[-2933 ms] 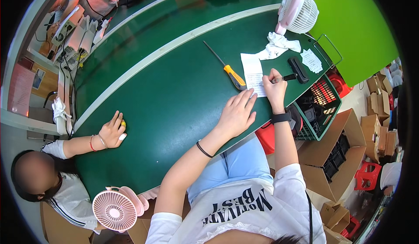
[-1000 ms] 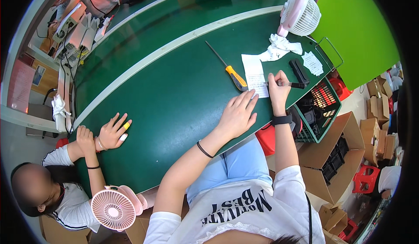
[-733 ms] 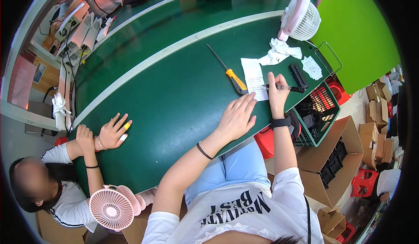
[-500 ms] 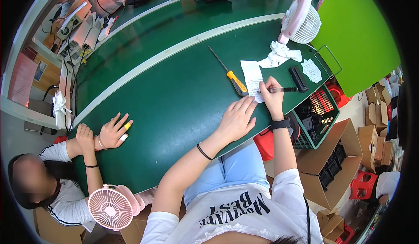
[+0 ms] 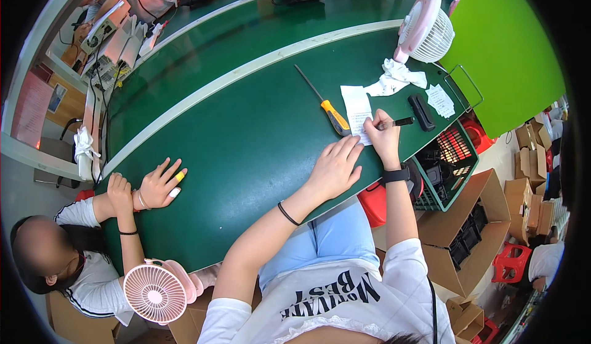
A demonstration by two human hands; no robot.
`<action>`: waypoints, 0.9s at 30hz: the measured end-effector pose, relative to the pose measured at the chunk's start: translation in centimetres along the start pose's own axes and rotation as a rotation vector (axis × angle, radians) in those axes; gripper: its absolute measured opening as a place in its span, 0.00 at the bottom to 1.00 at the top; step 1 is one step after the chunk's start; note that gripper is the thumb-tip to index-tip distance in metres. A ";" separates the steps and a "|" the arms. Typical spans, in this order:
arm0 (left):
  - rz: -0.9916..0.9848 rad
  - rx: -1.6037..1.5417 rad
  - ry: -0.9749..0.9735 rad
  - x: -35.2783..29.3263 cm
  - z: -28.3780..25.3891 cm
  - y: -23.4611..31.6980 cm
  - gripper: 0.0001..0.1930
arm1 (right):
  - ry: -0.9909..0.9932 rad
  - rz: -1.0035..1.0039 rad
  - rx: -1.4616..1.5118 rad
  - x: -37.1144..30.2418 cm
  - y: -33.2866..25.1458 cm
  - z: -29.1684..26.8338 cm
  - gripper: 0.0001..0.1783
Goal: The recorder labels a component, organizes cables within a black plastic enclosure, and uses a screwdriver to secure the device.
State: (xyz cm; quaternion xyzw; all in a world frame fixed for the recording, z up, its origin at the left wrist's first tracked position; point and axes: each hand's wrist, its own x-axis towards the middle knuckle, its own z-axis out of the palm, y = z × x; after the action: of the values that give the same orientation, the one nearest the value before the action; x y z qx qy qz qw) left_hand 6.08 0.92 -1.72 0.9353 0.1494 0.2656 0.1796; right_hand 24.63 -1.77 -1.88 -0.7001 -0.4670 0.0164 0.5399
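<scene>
My right hand (image 5: 384,136) is closed around a dark pen (image 5: 397,123), its tip hidden by my fingers over a strip of white paper (image 5: 357,107) with writing on it. My left hand (image 5: 334,166) lies flat on the green table (image 5: 246,153), fingers stretched, the fingertips at the paper's lower edge. Just left of the paper lies a screwdriver (image 5: 334,117) with an orange and black handle, its shaft directed away from me. A black oblong case (image 5: 422,112) rests to the right of my right hand.
Crumpled white cloth or tissue (image 5: 397,78), a written note (image 5: 440,101) and a pink fan (image 5: 425,27) stand beyond the paper. A co-worker's hands (image 5: 159,184) rest on the table at left, near another pink fan (image 5: 156,293). A green crate (image 5: 446,165) and cardboard box (image 5: 471,227) are at right.
The pen in my right hand has tilted, its rear end now slightly higher and nearer the hand. My right hand has shifted very slightly; the left stays in place.
</scene>
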 end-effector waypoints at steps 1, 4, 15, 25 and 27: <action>0.000 0.003 0.000 0.0 0.1 0.0 0.26 | 0.008 0.009 0.014 0.0 0.3 0.2 0.15; -0.002 0.005 -0.003 0.1 0.1 -0.1 0.26 | -0.002 0.004 0.004 0.2 0.3 -0.1 0.15; 0.003 0.027 0.007 0.0 -0.3 0.0 0.26 | 0.045 0.069 0.090 0.2 1.0 0.2 0.15; 0.017 0.033 0.000 -0.3 0.0 0.2 0.27 | -0.005 0.152 0.252 -0.1 -0.8 -0.4 0.18; 0.017 0.033 0.010 -0.1 -0.1 0.1 0.27 | 0.007 0.151 0.274 0.2 -0.6 -0.4 0.18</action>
State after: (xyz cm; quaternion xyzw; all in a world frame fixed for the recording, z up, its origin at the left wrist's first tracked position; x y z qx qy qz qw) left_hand 5.95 0.80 -1.69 0.9380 0.1468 0.2695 0.1612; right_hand 24.57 -1.93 -1.15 -0.6529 -0.4047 0.1181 0.6293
